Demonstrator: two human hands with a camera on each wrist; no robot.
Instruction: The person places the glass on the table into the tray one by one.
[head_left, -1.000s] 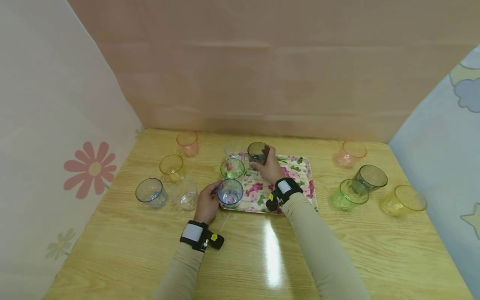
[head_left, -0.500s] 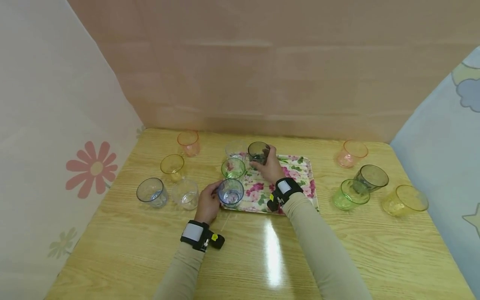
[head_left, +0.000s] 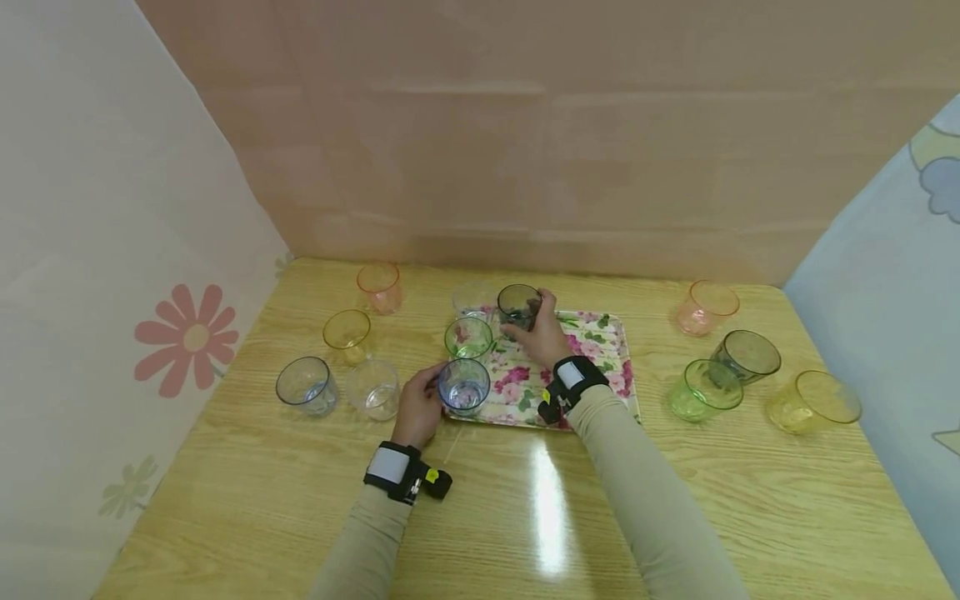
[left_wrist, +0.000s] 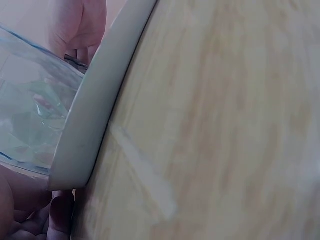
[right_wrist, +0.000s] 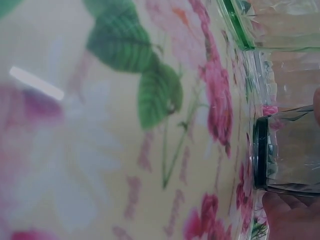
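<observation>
A blue-rimmed glass point(head_left: 464, 388) stands on the front left corner of the flowered tray point(head_left: 582, 410). My left hand point(head_left: 417, 408) holds this glass from its left side; the left wrist view shows fingers point(left_wrist: 25, 192) curled against it at the tray's edge. At the tray's back left, my right hand point(head_left: 546, 336) grips a dark grey glass point(head_left: 519, 307), thumb in front and fingers around its right side. Its base point(right_wrist: 261, 152) is close over the tray in the right wrist view. Between the two glasses stands a green glass point(head_left: 468, 338), with a clear glass point(head_left: 474, 302) behind it.
Left of the tray stand a pink glass point(head_left: 380, 289), a yellow glass point(head_left: 347, 335), a bluish glass point(head_left: 309, 387) and a clear glass point(head_left: 375, 392). To its right are another pink glass point(head_left: 707, 308), a grey glass point(head_left: 747, 356), a green glass point(head_left: 703, 393) and a yellow glass point(head_left: 810, 404).
The whole scene has shifted slightly rightward in the head view. Both hands stay at the same glasses, with no visible movement relative to the tray.
</observation>
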